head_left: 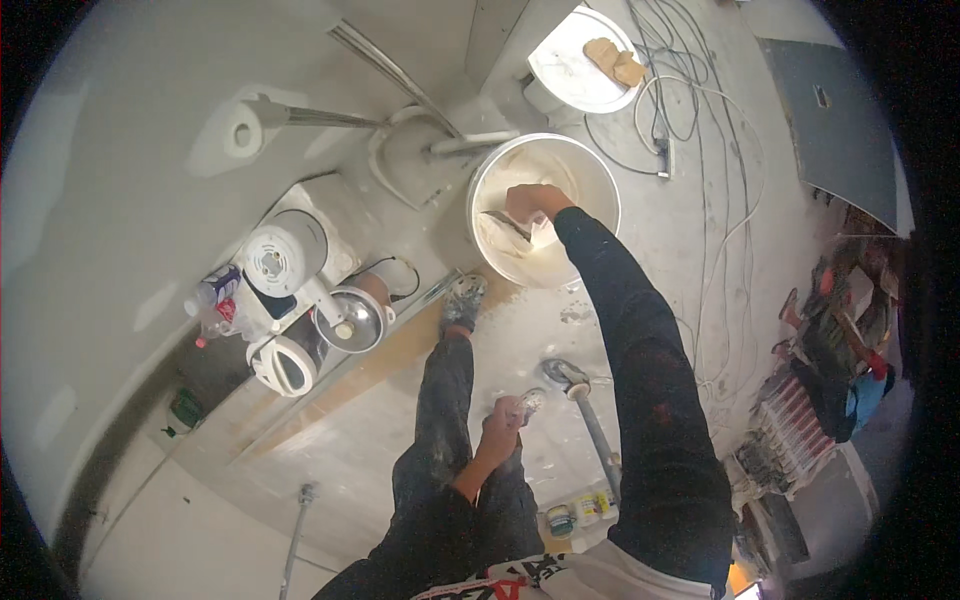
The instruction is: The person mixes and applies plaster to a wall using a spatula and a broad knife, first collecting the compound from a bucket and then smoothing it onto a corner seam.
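My right hand (532,203) reaches into a large white bucket (612,205) that holds off-white paste (548,262). Its fingers are closed around a trowel (506,230), whose dark edge shows beneath a lump of white paste; the grip hides the handle. Lower down, my left hand (499,432) hangs over my right leg, just in front of the whitened shoe (531,403). The left fingers look curled, and what they hold, if anything, cannot be made out. My other shoe (463,298), also smeared with white, stands near the bucket's lower left side.
Kettles (283,365), a steel pot (350,320) and bottles (213,290) crowd the left by the wall. Beyond the bucket stands a round white lid (575,75) bearing brown pieces. Cables (705,150) trail over the floor at right. A metal pole (595,430) lies beside my right leg.
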A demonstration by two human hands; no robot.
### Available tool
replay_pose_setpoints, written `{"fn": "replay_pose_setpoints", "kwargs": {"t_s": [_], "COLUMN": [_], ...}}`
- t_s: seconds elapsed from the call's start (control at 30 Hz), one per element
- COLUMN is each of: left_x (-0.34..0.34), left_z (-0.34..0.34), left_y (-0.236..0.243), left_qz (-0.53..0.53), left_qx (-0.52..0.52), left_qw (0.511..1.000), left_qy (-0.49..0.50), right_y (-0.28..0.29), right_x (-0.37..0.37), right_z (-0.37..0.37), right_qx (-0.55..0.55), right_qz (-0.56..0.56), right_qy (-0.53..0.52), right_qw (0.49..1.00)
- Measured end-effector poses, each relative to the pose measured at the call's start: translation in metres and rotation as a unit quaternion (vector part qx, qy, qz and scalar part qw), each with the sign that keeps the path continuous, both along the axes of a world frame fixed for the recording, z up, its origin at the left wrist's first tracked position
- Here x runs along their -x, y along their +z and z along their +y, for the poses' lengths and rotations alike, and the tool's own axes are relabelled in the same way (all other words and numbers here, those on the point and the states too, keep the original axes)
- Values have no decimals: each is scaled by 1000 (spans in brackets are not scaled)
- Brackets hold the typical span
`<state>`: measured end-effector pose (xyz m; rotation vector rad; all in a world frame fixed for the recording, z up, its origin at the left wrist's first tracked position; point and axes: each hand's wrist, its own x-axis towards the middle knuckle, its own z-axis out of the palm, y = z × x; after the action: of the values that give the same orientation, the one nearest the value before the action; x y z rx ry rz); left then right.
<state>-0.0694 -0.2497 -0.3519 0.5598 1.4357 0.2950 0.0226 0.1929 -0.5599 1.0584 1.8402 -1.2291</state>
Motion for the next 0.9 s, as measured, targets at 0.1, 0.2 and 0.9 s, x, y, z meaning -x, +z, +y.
{"fn": "replay_pose_setpoints", "kwargs": {"t_s": [0.1, 0.2, 0.9], "left_x": [-44, 12, 35], "left_z": [13, 13, -21], "left_y": [12, 1, -38], "left_qz": [-92, 3, 39], "left_qx": [1, -7, -71], "left_qw": [996, 1000, 997], "left_qy": [19, -29, -2], "right_y": [-41, 6, 192], "right_x": [-113, -24, -112], "right_z": [25, 24, -72], "right_qx": [37, 70, 119], "right_qz": [19, 105, 326], "right_qy": [67, 168, -621], "right_qw": [997, 978, 703]}}
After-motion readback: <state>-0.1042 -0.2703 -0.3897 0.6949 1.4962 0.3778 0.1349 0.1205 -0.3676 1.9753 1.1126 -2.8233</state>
